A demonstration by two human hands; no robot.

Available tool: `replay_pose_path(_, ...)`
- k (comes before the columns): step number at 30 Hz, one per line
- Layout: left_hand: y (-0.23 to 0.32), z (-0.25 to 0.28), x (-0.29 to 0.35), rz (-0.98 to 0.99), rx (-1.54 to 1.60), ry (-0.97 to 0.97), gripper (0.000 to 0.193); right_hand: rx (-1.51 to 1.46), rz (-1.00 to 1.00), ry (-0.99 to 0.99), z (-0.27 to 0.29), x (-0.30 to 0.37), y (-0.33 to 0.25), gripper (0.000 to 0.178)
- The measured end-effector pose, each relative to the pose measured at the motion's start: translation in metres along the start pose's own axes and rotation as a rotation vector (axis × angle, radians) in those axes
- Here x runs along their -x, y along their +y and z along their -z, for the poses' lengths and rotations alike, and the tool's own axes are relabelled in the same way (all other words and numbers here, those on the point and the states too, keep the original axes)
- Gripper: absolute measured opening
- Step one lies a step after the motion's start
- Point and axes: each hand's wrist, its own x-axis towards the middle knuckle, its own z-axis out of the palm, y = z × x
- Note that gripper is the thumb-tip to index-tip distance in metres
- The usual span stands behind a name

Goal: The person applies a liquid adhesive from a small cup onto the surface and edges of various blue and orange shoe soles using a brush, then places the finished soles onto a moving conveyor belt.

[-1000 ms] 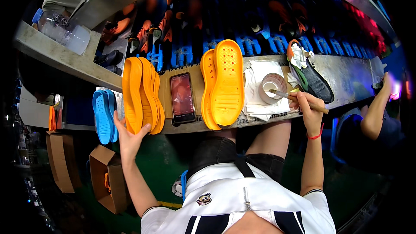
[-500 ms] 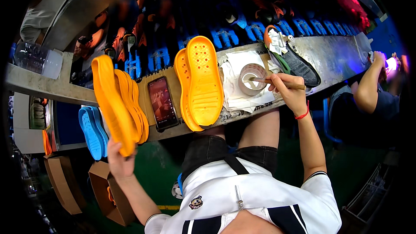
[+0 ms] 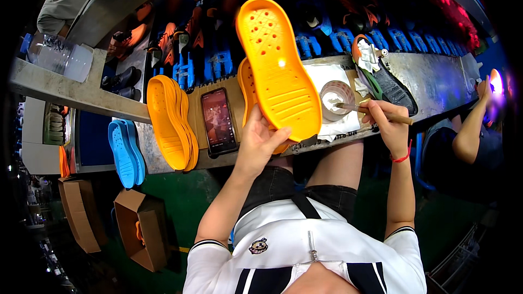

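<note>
My left hand (image 3: 259,140) grips the heel end of a yellow shoe sole (image 3: 280,76), thumb on its inner face. The sole is lifted and tilted, its holed, ribbed inside toward me. Behind it, another yellow sole (image 3: 248,84) shows only in part. In my right hand (image 3: 388,124) is a wooden-handled brush (image 3: 393,116), its tip in or over the mouth of a clear cup (image 3: 329,110) with white stuff inside. White paper (image 3: 339,128) lies under the cup. To the left, several yellow soles (image 3: 170,125) stand stacked on edge.
A phone (image 3: 219,120) lies between the stack and the held sole. Blue soles (image 3: 122,152) stand far left. A dark shoe sole with its upper (image 3: 393,88) rests right of the cup. Behind the bench are blue holders (image 3: 218,64) with shoes. Cardboard boxes (image 3: 136,231) sit below left.
My left hand has moved from the left stack to the middle, where it now holds up a yellow sole. The left stack stands released. My right hand keeps the brush at the cup.
</note>
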Motion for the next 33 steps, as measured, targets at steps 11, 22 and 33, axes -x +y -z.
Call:
replay_pose_path(11,-0.005,-0.016,-0.003,-0.183,-0.155,0.065,0.052,-0.205,0.172,-0.012,-0.020,0.037,-0.047,0.022)
replay_pose_path(22,0.000,-0.021,-0.001,-0.172,-0.147,0.062,0.053,-0.112,0.215,-0.016,-0.031,0.034,-0.050,0.020)
replay_pose_path(33,-0.003,-0.023,-0.003,-0.138,-0.144,0.050,0.052,-0.145,0.164,0.045,-0.032,0.036,-0.046,0.023)
